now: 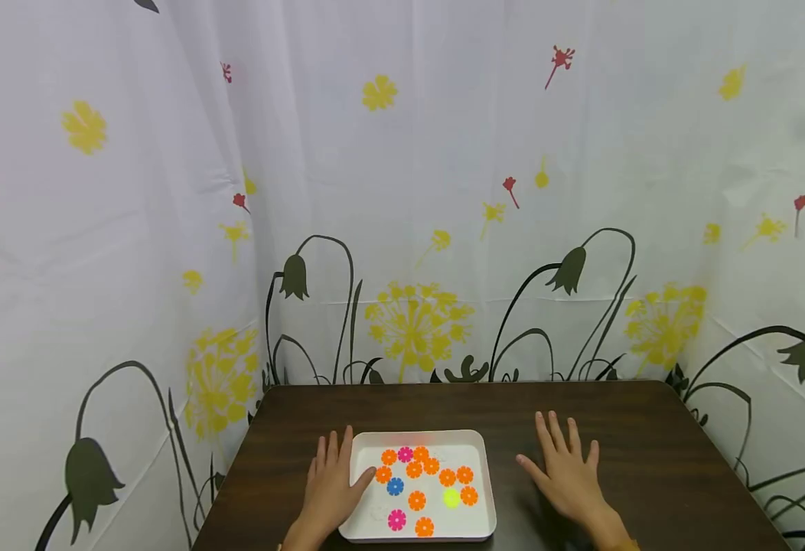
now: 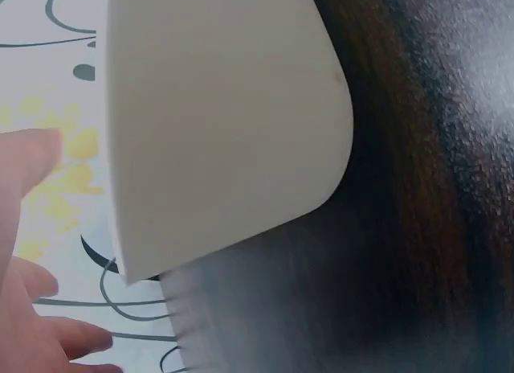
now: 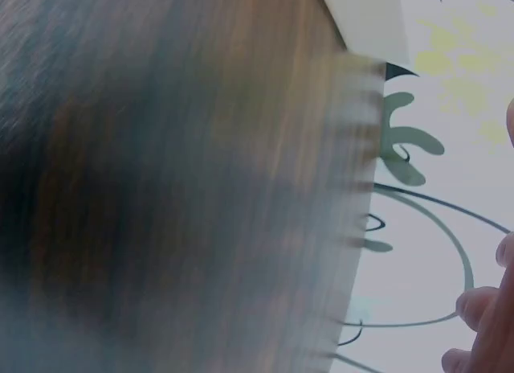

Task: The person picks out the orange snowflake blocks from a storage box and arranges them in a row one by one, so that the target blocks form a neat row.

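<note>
As I watch through my head camera, the tray [image 1: 366,511] sits near the front of the dark table [image 1: 637,451], between the two hands. The left hand [image 1: 330,486] is at its left side, fingers straight and thumb stretched out over the rim; I cannot tell whether it touches. The right hand [image 1: 568,474] hovers over the table, well apart from the tray, its fingers straight, spread and holding nothing. Inside the white tray I count ten orange pieces [image 1: 421,450], two pink pieces [image 1: 401,454], a blue piece [image 1: 389,487] and a yellow piece [image 1: 451,498], scattered flat. Beyond the table I see a white curtain [image 1: 444,153] printed with yellow blooms and dark stems.
</note>
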A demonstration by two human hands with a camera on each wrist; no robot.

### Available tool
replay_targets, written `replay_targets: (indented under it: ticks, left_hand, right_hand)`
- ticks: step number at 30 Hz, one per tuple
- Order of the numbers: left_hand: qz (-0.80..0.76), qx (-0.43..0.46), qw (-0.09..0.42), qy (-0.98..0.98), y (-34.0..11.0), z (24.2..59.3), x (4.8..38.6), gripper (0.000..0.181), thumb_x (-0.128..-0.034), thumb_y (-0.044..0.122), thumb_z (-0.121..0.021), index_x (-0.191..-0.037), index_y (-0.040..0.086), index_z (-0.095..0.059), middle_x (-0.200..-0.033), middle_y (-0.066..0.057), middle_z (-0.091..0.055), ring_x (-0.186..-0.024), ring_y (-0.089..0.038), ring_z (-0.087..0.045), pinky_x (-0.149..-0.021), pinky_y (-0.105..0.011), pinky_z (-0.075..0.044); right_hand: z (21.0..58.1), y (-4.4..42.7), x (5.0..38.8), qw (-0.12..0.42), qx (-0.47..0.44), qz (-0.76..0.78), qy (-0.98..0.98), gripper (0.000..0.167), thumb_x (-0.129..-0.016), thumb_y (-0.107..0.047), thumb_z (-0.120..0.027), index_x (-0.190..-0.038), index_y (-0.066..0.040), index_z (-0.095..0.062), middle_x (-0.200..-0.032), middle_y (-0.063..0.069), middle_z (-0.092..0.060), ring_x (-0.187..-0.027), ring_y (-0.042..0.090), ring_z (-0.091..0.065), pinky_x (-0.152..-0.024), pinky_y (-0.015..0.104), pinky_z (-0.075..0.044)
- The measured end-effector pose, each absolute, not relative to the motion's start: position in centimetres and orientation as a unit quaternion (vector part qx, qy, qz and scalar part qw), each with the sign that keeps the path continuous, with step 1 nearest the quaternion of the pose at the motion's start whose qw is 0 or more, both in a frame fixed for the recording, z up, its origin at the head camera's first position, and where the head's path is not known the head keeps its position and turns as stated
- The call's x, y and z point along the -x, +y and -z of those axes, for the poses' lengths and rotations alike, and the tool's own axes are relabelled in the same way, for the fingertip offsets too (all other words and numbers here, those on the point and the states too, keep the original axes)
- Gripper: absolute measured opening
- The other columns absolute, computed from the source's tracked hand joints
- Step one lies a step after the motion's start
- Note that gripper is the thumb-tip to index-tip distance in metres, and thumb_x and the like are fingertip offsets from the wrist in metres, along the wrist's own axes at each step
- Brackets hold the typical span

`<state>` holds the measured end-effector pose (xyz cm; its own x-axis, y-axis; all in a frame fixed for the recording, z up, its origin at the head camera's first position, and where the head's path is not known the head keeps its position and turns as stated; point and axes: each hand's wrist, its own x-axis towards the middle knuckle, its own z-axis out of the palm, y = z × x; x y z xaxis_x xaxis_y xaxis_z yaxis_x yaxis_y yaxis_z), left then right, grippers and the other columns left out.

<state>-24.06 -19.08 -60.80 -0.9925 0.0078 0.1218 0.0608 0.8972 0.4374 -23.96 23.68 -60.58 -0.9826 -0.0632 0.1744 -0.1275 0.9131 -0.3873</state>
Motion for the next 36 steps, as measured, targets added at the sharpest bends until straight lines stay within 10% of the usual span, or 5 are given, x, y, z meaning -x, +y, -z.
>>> replay_targets:
  ticks: [11, 21, 36]
  left_hand:
    - [0.279, -0.051, 0.054, -0.957, -19.6, 60.2, 24.3, 0.053, -0.0919, 0.021, -0.080, -0.139, 0.003, -0.065, -0.121, -0.019, -0.075, -0.099, -0.034, -0.075, -0.079, -0.061, -0.057]
    - [0.325, -0.074, 0.029, -0.942, -19.7, 60.4, 23.8, 0.055, -0.0879, 0.004, -0.079, -0.140, 0.003, -0.063, -0.118, -0.015, -0.076, -0.085, -0.021, -0.074, -0.065, -0.046, -0.054]
    - [0.335, -0.066, 0.035, -0.939, -20.2, 60.8, 23.5, 0.054, -0.0869, 0.002, -0.077, -0.139, 0.008, -0.067, -0.111, -0.015, -0.078, -0.084, -0.021, -0.072, -0.065, -0.046, -0.052]
  right_hand:
    - [60.2, 22.0, 24.7, 0.082, -0.052, -0.204, -0.974, 0.090, -0.102, -0.063, -0.057, -0.171, -0.019, -0.020, -0.177, 0.019, -0.015, -0.158, 0.053, -0.015, -0.114, 0.085, -0.011]
    - [60.4, 18.2, 24.7, 0.084, -0.086, -0.222, -0.968, 0.082, -0.101, -0.059, -0.061, -0.166, -0.014, -0.036, -0.168, 0.027, -0.033, -0.145, 0.053, -0.039, -0.108, 0.079, -0.033]
    - [61.3, 15.2, 25.2, 0.112, -0.266, -0.144, -0.947, 0.043, -0.100, -0.042, -0.071, -0.133, -0.014, -0.073, -0.118, 0.003, -0.074, -0.104, 0.022, -0.061, -0.100, 0.052, -0.054]
